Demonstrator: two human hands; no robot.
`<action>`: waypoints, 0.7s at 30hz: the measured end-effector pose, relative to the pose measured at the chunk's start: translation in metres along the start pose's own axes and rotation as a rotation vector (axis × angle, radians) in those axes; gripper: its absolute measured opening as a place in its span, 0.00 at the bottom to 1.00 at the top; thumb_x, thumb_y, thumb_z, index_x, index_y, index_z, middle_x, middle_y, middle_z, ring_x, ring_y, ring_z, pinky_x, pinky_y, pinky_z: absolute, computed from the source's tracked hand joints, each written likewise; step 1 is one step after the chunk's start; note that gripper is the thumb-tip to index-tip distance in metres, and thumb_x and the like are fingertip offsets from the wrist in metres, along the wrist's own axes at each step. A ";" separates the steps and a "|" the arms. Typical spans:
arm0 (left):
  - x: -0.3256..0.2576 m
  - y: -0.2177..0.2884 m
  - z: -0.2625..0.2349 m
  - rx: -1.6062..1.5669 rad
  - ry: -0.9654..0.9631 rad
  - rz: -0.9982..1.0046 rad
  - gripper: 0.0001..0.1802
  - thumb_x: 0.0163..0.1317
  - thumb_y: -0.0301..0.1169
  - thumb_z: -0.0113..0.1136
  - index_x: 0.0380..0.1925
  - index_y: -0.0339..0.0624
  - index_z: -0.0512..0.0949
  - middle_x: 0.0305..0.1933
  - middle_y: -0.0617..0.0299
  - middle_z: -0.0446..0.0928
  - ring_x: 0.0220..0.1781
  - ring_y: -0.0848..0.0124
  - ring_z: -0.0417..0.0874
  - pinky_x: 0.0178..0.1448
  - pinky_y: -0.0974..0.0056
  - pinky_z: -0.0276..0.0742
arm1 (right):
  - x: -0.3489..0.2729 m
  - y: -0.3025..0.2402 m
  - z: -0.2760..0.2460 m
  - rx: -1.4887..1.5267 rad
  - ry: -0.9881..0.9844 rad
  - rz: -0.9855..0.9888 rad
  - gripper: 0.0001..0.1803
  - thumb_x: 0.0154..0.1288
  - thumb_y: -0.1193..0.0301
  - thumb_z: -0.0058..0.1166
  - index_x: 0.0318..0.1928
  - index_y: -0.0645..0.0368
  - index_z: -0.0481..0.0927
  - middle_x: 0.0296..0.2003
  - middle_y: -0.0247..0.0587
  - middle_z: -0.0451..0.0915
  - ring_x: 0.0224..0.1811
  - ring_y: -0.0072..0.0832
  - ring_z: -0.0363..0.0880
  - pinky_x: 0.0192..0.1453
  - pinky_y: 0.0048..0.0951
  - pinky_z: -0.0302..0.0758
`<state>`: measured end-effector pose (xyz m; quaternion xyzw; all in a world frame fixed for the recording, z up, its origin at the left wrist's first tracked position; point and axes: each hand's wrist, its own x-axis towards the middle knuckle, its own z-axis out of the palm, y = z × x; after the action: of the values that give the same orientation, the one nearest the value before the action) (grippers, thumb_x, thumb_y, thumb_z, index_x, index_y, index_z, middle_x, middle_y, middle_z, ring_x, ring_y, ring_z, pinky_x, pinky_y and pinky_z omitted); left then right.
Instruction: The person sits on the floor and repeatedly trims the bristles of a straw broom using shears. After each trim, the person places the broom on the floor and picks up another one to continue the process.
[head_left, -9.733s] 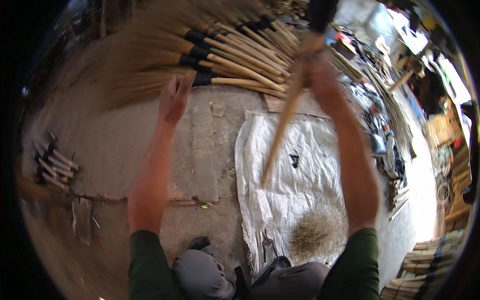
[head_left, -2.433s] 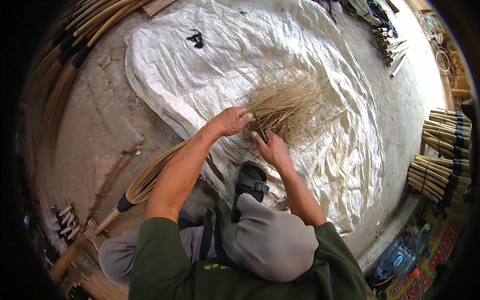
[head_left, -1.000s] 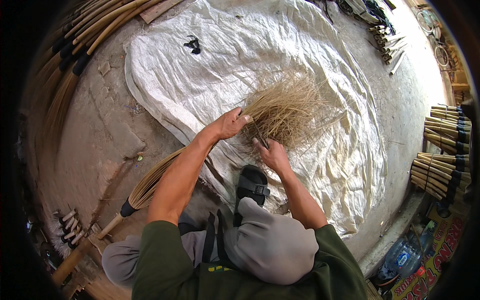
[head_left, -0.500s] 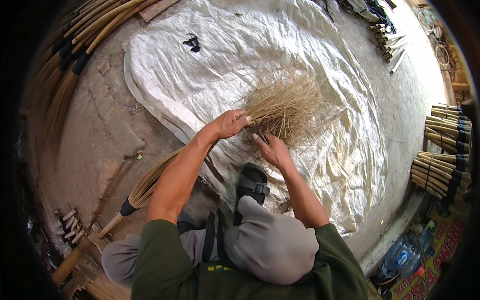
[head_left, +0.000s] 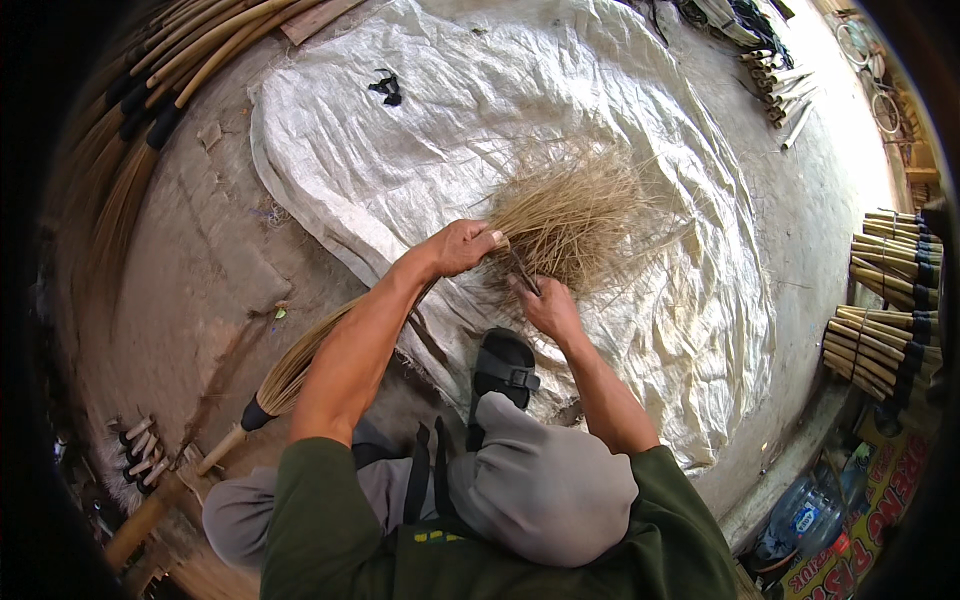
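Bristles of a long broom run under the person's left forearm into the left grip, which is clenched around them near their far end. If that hold slackened, the strands could fan out and slide unevenly. Just beside it, the right grip is closed on a dark, slender tool, perhaps shears, though its shape is partly hidden. The tool's tip points up toward the left thumb; a slip there could nick it, and a skewed angle could leave a ragged edge.

Beyond both grips, the strand ends merge with a pile of loose straw, so stray stems could easily be mistaken for the broom's own. The pile lies on a wrinkled white sheet, whose folds could shift underfoot, since a black sandal is planted at its near edge.

Further out, at lower left, the broom's black binding and pale handle sit near the left knee; a bump from the leg could roll the handle and twist the bristles.
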<state>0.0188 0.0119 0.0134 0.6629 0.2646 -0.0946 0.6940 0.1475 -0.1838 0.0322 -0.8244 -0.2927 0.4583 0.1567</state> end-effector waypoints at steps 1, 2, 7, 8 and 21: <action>0.001 -0.001 -0.001 -0.010 -0.007 -0.007 0.23 0.78 0.47 0.53 0.53 0.39 0.83 0.26 0.74 0.70 0.27 0.81 0.65 0.31 0.69 0.64 | -0.001 0.001 0.000 0.036 0.024 -0.039 0.32 0.70 0.42 0.55 0.42 0.64 0.84 0.36 0.68 0.84 0.46 0.63 0.83 0.51 0.56 0.76; 0.001 -0.002 0.000 -0.021 -0.014 -0.010 0.23 0.78 0.47 0.53 0.52 0.39 0.83 0.26 0.74 0.70 0.27 0.81 0.65 0.31 0.68 0.63 | -0.001 0.002 0.001 0.069 0.050 -0.078 0.34 0.71 0.40 0.54 0.39 0.66 0.84 0.34 0.68 0.83 0.44 0.63 0.83 0.50 0.56 0.76; 0.006 -0.009 0.004 0.012 -0.074 -0.042 0.22 0.78 0.47 0.52 0.49 0.38 0.83 0.25 0.75 0.69 0.27 0.81 0.64 0.31 0.68 0.62 | 0.008 -0.002 -0.002 -0.089 0.037 -0.094 0.35 0.70 0.41 0.55 0.43 0.67 0.84 0.38 0.69 0.84 0.47 0.64 0.83 0.55 0.55 0.77; 0.006 -0.010 0.006 0.047 -0.077 -0.003 0.22 0.79 0.46 0.52 0.48 0.38 0.83 0.25 0.75 0.69 0.27 0.82 0.64 0.31 0.68 0.62 | 0.009 -0.004 -0.002 -0.119 0.030 -0.087 0.34 0.70 0.41 0.55 0.43 0.67 0.83 0.38 0.69 0.84 0.47 0.64 0.83 0.55 0.55 0.77; -0.002 0.004 0.003 -0.090 -0.092 -0.103 0.20 0.78 0.49 0.53 0.42 0.45 0.82 0.21 0.76 0.64 0.21 0.83 0.60 0.23 0.69 0.55 | 0.003 0.009 -0.005 0.046 -0.005 -0.085 0.32 0.70 0.40 0.53 0.45 0.60 0.84 0.38 0.63 0.85 0.48 0.60 0.83 0.54 0.55 0.76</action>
<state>0.0202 0.0086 0.0177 0.6114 0.2702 -0.1487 0.7287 0.1557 -0.1890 0.0283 -0.8061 -0.3172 0.4601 0.1943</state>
